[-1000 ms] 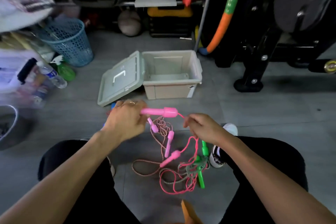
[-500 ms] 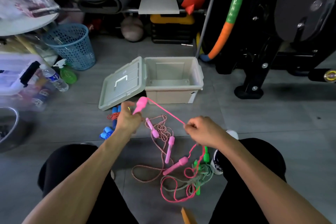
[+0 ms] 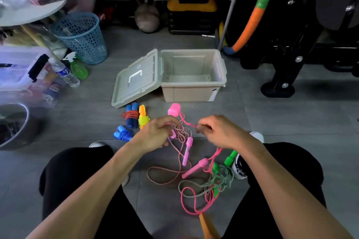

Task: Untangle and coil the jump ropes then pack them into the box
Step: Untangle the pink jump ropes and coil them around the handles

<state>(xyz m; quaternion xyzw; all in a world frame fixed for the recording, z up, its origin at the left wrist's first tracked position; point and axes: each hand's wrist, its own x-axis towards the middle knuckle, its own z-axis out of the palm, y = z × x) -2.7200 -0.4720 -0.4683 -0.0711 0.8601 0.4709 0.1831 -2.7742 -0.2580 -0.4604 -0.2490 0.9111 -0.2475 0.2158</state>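
left hand (image 3: 155,134) + right hand (image 3: 217,132) pinch pink rope (image 3: 186,122) | box (image 3: 194,91) open beyond

Orange handle (image 3: 206,226) cut by bottom edge, left clutter (image 3: 25,75) blurred

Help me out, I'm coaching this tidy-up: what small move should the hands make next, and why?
Probably draw the pink cord further through the right hand, away from the left hand, to free it from the tangle. Its pink handle is up by the left hand, yet the cord's lower part is knotted with the green rope on the floor, and the box is empty.
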